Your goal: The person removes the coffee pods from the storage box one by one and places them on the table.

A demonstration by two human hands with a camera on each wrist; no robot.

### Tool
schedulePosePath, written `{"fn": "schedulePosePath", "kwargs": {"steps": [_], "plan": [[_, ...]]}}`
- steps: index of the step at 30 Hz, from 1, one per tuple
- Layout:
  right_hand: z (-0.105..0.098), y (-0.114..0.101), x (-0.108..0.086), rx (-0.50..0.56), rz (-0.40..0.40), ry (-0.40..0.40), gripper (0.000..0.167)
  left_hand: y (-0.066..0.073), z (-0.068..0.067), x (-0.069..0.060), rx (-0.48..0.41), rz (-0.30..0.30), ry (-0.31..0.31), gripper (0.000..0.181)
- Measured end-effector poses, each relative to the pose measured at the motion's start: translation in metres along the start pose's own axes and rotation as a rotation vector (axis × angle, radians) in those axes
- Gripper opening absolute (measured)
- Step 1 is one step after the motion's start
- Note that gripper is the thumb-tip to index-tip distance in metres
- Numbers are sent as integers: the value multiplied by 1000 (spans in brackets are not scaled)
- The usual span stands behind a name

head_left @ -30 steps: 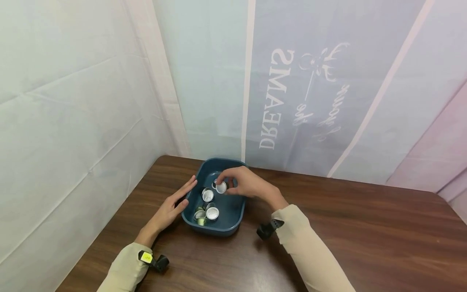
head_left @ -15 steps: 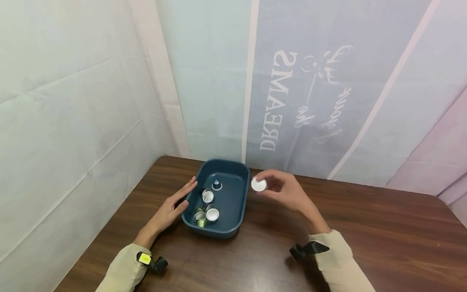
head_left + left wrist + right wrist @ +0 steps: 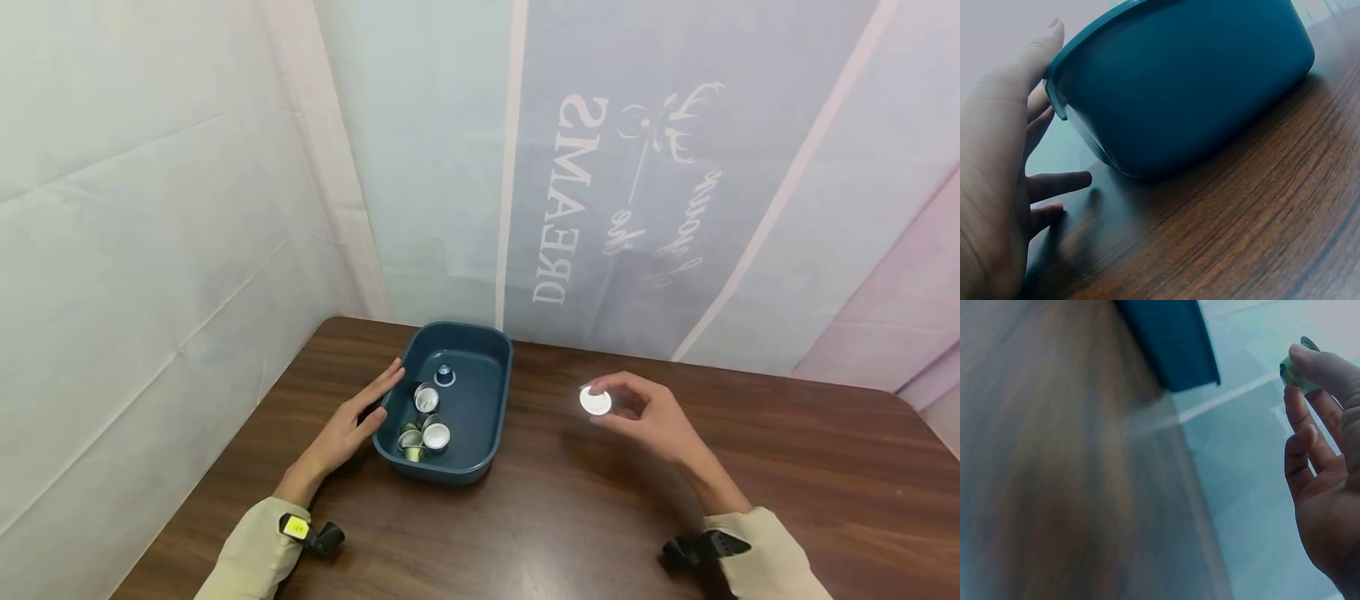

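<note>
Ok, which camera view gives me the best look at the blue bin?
The head view: it looks down into the blue bin, framing it whole with the capsules inside. The left wrist view shows outer walls and part of the rim; the right wrist view, only a cut-off section of the outside.

A curtained-off corner, like a makeshift booth; the kind of building cannot be told. Around 1 wood-grain table (image 3: 832, 450), cloth hangs on 2 sides: a pale sheet (image 3: 150, 208) left of the table, a striped sheet (image 3: 442, 167) with flipped lettering (image 3: 566, 200) behind it.
</note>
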State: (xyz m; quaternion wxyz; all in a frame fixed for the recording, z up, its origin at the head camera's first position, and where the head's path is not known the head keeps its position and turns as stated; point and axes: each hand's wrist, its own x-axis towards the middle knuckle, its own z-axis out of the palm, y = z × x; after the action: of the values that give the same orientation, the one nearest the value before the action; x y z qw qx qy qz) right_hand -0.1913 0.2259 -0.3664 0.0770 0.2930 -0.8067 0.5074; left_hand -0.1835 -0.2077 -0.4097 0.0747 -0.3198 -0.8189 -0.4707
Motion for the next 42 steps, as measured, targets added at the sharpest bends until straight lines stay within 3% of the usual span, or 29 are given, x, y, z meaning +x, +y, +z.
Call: {"fn": "schedulePosePath", "kwargs": {"steps": [8, 15, 21, 29, 37, 42], "plan": [[-16, 40, -36, -36, 25, 24, 35, 3, 0, 0, 0, -5, -3, 56], [-27, 63, -51, -23, 89, 89, 35, 3, -2, 1, 13, -1, -1, 54], [-22, 75, -55, -81, 88, 35, 35, 1, -2, -2, 13, -7, 3, 52], [-14, 79, -59, -234, 82, 14, 33, 2, -1, -2, 8, -11, -8, 53], [-15, 86, -59, -257, 117, 11, 33, 2, -1, -3, 7, 1, -2, 56], [-14, 72, -56, -257, 106, 25, 34, 3, -1, 0, 19, 1, 3, 55]]}}
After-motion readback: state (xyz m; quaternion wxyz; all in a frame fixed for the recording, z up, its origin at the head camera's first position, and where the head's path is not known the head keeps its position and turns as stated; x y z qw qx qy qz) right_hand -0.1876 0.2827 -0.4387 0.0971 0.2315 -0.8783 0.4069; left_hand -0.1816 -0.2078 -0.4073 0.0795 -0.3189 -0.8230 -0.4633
